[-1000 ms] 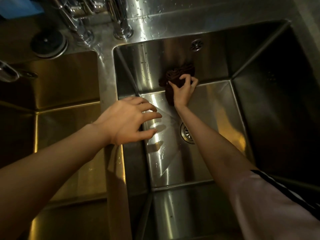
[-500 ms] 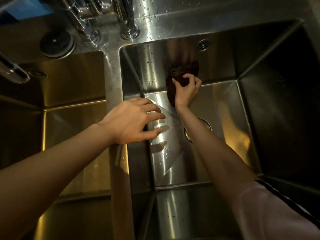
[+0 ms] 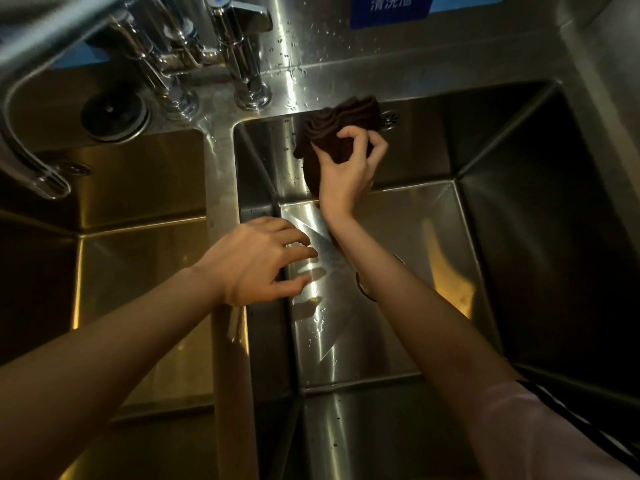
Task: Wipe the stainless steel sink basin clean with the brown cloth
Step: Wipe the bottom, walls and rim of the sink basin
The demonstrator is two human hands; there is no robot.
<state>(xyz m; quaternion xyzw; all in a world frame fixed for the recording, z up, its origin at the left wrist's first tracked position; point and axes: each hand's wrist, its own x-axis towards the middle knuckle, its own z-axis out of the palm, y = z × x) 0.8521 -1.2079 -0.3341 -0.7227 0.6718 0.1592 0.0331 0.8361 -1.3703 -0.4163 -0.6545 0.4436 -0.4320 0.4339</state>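
The right stainless steel sink basin fills the middle and right of the head view. A bunched brown cloth lies against its back wall, reaching up to the rim beside the overflow hole. My right hand grips the cloth with curled fingers and holds it to the wall. My left hand rests on the divider between the two basins, fingers spread and relaxed, holding nothing. My right forearm hides part of the drain.
A second basin lies to the left. Chrome tap posts and a curved spout stand at the back, near a round black plug. A blue sign is on the wet backsplash.
My right hand has slid the cloth up the back wall, from near the floor seam to the rim. My left hand has stayed on the divider.
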